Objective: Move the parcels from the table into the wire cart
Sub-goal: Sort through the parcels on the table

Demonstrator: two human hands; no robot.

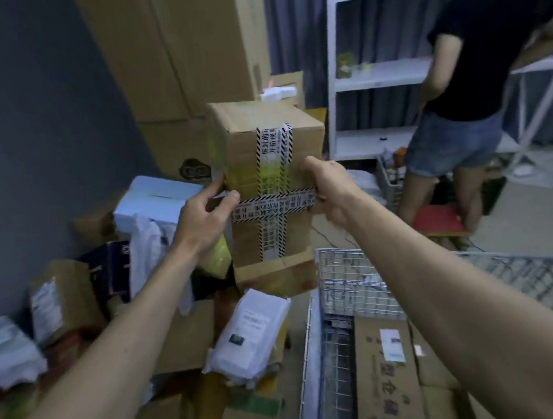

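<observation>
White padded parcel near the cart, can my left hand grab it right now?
Probably not yet: the left hand grips the taped box, though nothing covers the white parcel.

Two bare forearms reach in from the lower edge, one from each bottom corner; no sleeve, watch, ring or glove shows on either. The left hand (pixel 206 222) and the right hand (pixel 330 191) are bare too; the wrists are slim, the forearms long and narrowing toward them.
</observation>
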